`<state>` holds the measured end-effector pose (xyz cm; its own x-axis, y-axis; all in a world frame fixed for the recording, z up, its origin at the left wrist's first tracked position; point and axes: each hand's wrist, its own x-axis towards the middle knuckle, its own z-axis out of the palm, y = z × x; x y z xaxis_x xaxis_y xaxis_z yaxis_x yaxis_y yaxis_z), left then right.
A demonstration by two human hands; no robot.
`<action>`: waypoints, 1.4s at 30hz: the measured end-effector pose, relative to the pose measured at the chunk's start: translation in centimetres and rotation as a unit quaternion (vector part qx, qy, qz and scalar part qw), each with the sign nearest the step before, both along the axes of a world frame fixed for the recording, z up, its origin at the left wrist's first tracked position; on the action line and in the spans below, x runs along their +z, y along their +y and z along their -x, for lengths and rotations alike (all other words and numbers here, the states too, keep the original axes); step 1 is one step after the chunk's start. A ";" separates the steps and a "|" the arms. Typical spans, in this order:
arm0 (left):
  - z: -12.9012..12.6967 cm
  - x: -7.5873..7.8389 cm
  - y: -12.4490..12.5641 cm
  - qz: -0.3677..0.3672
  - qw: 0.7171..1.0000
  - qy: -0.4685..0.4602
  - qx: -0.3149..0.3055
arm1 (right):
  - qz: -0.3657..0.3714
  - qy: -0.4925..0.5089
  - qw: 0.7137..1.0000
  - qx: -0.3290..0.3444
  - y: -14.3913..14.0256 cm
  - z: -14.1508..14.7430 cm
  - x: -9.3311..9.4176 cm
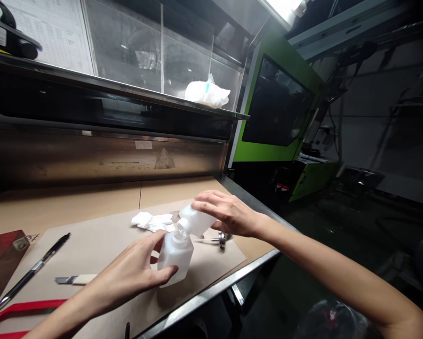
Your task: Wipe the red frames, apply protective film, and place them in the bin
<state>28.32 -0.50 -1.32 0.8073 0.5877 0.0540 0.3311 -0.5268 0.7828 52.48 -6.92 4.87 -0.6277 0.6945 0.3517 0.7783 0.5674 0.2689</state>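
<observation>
My left hand [140,263] is wrapped around a translucent white plastic bottle [176,260], held upright with its open neck facing up. Above it, my right hand [228,212] grips a second translucent plastic bottle [197,220], tipped so its neck meets the mouth of the lower one. Whether liquid flows between them I cannot tell. Just behind, on the brown board, lies a thin-tipped piece with a round metal cap [221,240]. A crumpled white tissue or cloth [150,220] is to the left of the bottles.
On the cardboard-covered bench [108,235] lie a utility knife [73,279], a black pen [38,266] and a red-handled item [31,306]. A shelf above carries a white plastic bag [207,92]. Beyond the bench's metal edge [204,294] stands a green machine [278,99].
</observation>
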 end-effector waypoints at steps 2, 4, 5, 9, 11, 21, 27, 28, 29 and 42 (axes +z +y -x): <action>0.0 -0.1 0.1 0.002 1.000 -0.001 0.002 | -0.001 -0.012 1.000 0.000 0.0 0.0 0.1; -0.1 -0.2 0.2 0.003 1.000 -0.005 0.005 | -0.004 -0.024 1.000 -0.001 0.1 0.1 0.3; -0.1 -0.3 0.2 0.003 1.000 -0.006 0.006 | -0.006 -0.031 0.999 -0.001 0.1 0.1 0.5; 0.0 -0.4 0.3 0.003 1.000 -0.006 0.004 | -0.013 -0.055 0.998 0.007 0.1 0.4 0.9; 0.0 -0.3 0.3 0.005 1.000 -0.005 0.006 | -0.017 -0.064 0.998 0.011 0.1 0.5 1.1; 0.0 -0.5 0.4 0.020 0.999 -0.026 -0.006 | -0.060 -0.112 0.991 0.030 0.4 1.2 2.0; 0.0 -0.7 0.5 0.020 0.999 -0.030 -0.007 | -0.100 -0.146 0.983 0.051 0.5 1.6 2.5; 0.0 -0.7 0.5 0.021 0.999 -0.033 -0.006 | -0.109 -0.156 0.980 0.054 0.5 1.8 2.7; -0.1 -0.7 0.5 0.023 0.999 -0.035 -0.006 | -0.119 -0.169 0.977 0.056 0.5 1.9 2.8; 0.2 -2.6 0.7 0.072 0.995 -0.068 0.009 | -0.205 -0.307 0.925 0.091 0.4 3.7 3.4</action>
